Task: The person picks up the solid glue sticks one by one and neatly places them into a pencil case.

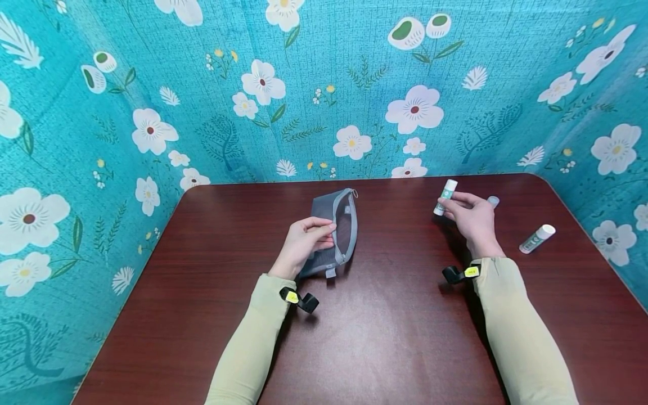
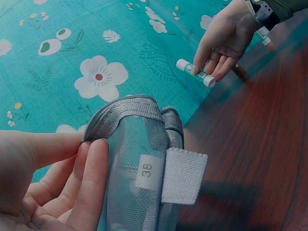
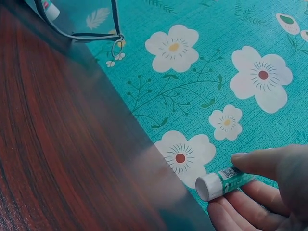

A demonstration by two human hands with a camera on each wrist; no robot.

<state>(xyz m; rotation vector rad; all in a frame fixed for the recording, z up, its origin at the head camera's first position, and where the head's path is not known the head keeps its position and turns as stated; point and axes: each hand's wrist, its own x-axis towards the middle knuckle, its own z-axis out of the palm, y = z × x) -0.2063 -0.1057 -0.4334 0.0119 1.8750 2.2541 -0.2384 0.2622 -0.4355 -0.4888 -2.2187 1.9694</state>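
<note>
My left hand (image 1: 304,239) pinches one edge of a grey mesh zip pouch (image 1: 324,205) between thumb and fingers. The pouch's zipped mouth gapes toward the right, and in the left wrist view a white tag marked 38 (image 2: 146,172) shows on it. Over the table's right side, my right hand (image 1: 476,219) holds a green-and-white glue stick (image 1: 448,192) by thumb and fingertips, tilted and apart from the pouch. A white-ended tube (image 3: 52,10) shows by the pouch in the right wrist view; whether it lies inside, I cannot tell.
Another glue stick (image 1: 538,238) is on the dark red table (image 1: 405,337), right of my right hand. Behind that hand, a small pale bluish object (image 1: 493,200) is mostly hidden. Flowered turquoise cloth (image 1: 304,140) borders the table's back and sides.
</note>
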